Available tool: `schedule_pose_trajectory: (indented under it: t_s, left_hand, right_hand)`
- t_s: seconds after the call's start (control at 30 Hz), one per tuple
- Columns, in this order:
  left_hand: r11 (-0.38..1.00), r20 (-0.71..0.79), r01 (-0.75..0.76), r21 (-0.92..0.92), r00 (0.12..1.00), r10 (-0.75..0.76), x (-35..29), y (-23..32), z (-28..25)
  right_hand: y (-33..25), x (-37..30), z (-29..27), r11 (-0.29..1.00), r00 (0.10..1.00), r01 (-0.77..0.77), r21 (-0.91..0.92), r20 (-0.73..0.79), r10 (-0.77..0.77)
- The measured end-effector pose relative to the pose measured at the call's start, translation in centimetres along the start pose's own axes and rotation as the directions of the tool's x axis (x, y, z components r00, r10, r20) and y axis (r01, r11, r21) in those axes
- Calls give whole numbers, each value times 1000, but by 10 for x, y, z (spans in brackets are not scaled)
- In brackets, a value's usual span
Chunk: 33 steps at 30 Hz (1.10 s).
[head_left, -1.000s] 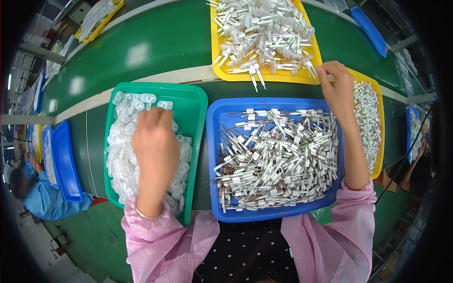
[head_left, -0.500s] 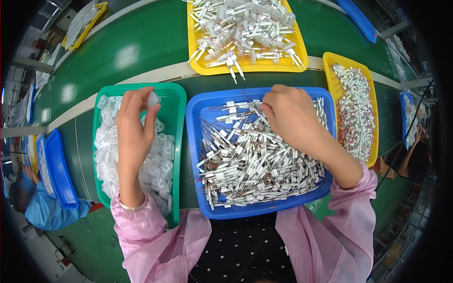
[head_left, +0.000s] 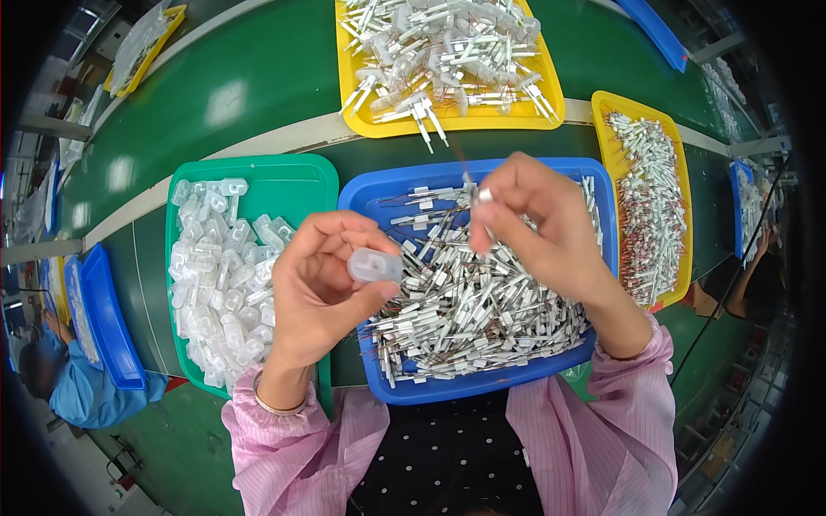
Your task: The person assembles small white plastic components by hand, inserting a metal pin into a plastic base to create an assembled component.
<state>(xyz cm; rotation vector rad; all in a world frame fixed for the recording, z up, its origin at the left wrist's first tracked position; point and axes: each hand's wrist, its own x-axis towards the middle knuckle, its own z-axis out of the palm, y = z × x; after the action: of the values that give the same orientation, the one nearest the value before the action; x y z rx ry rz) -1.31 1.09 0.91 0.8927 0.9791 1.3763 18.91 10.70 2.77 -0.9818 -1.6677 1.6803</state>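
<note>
My left hand (head_left: 308, 301) pinches a translucent plastic housing (head_left: 373, 265), a rounded oblong shell, over the left edge of the blue tray (head_left: 482, 390). My right hand (head_left: 551, 236) is closed on a small white wired part (head_left: 483, 196) above the same tray; thin dark reddish wires stick up from it, blurred by motion. Below, a heap of similar white wired parts (head_left: 482, 318) fills most of the blue tray. More translucent housings (head_left: 215, 292) lie piled in the green tray (head_left: 297, 185) at the left. The two held pieces are apart.
A yellow tray (head_left: 379, 127) at the far side holds housings with white wired parts. Another yellow tray (head_left: 658, 297) with white wired parts stands at right. Blue trays (head_left: 116, 318) lie at left, near a person in a blue sleeve (head_left: 99, 397). A green belt (head_left: 215, 95) runs behind.
My left hand has come from over the green tray rightward and nearer, carrying the housing. My right hand has turned and lifted a white wired part from the heap.
</note>
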Motion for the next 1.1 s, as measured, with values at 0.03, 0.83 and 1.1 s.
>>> schedule_pose_trajectory:
  t_s: [0.03, 0.83, 1.1]
  left_hand:
    - [999, 10, -30, -39, 999, 31, 0, -8, -4]
    - [940, 133, 63, -335, 991, -19, -5, -11, -10]
    - [971, 165, 44, -235, 986, -4, -4, -7, -15]
  right_hand:
    - [-6, -5, 2, 1000, 1000, -4, 0, -2, 4]
    - [-17, -16, 10, 592, 707, 682, -429, 181, -684]
    - [-18, -20, 17, 355, 559, 764, -538, 279, -781]
